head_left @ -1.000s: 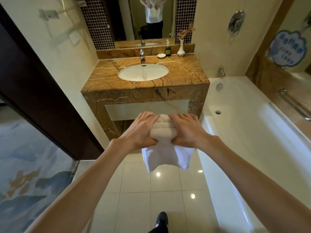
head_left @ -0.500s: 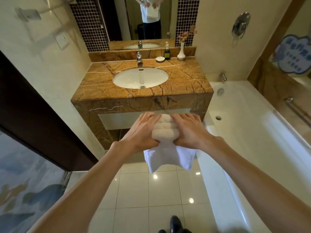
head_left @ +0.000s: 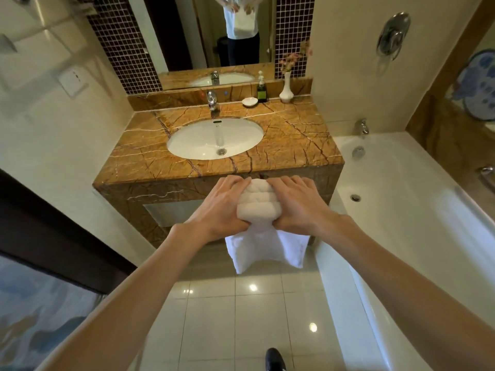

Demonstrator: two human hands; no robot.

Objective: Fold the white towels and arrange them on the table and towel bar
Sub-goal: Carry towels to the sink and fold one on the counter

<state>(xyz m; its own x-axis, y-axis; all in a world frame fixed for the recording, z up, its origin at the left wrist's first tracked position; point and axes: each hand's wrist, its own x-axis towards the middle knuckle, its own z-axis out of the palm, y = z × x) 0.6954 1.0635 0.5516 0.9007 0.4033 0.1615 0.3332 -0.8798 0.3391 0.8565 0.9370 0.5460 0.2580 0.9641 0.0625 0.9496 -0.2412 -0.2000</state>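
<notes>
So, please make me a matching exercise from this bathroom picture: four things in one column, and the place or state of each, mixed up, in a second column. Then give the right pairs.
Things
1. towel
2. vase
3. pump bottle
4. bathtub

Place or state
A. dark, stands just right of the small white dish
B. lies to the right of the counter
C. partly rolled, gripped by the left hand and the right hand
D. holds pink flowers

Pairs: 1-C, 2-D, 3-A, 4-B
</notes>
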